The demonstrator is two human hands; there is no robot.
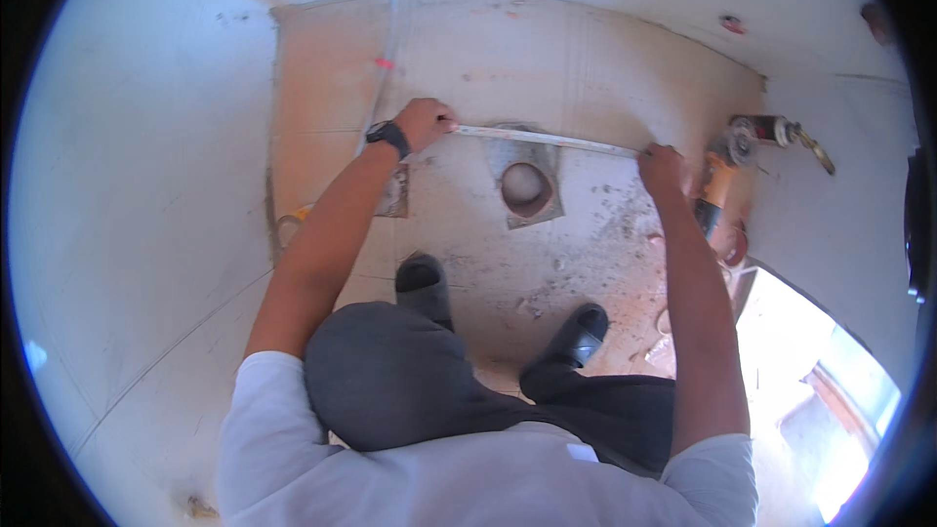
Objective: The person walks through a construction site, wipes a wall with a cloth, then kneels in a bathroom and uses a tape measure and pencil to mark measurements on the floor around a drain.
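Note:
My left hand [426,124], with a dark watch [388,139] at the wrist, is closed on one end of a long, thin whitish strip [547,139]. My right hand [664,172] pinches the other end. The strip stretches straight between them across the tiled floor; its fine markings are too small to read, and its ends are hidden in my fingers. Just nearer to me than the strip, a round hole [525,188] opens in a grey square patch in the floor. A second grey patch [395,193] lies partly behind my left forearm.
An orange and black angle grinder [717,176] lies right of my right hand, against the wall. A clear hose [391,39] runs down beyond my left hand. Dark debris [620,220] litters the floor. My sandalled feet [581,332] stand near the hole. A bright doorway [810,361] is at lower right.

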